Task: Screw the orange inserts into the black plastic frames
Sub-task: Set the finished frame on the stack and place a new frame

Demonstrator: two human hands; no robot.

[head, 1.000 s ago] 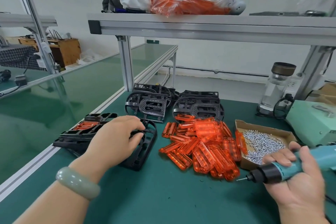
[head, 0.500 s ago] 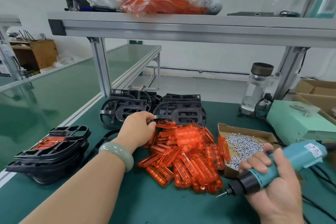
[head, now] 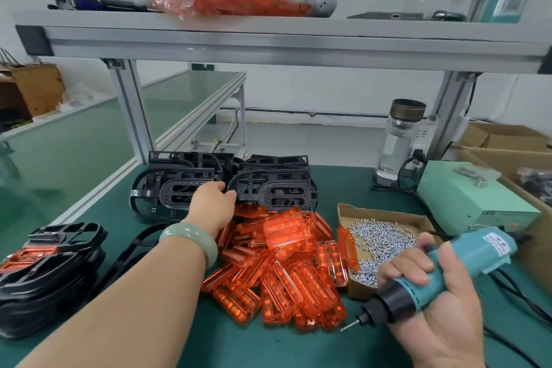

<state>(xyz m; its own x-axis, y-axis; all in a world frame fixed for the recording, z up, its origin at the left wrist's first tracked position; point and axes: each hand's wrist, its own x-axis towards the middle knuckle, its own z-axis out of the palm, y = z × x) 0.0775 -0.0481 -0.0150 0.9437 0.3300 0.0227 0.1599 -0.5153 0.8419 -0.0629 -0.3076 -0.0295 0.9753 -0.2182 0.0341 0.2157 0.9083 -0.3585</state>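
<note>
At the back of the worktop, lift one of the stacked black frames squarely with the left hand (grip hidden behind the knuckles, cannot tell), clear of the orange inserts just in front, right hand wrapped round the screwdriver.

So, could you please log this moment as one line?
left hand: at rear black frames, grip unclear | right hand: holding electric screwdriver | orange inserts: loose pile

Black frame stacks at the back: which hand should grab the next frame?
Left. The left hand is right at the black frame stacks; the right hand grips the screwdriver, nearer the table's front.
</note>
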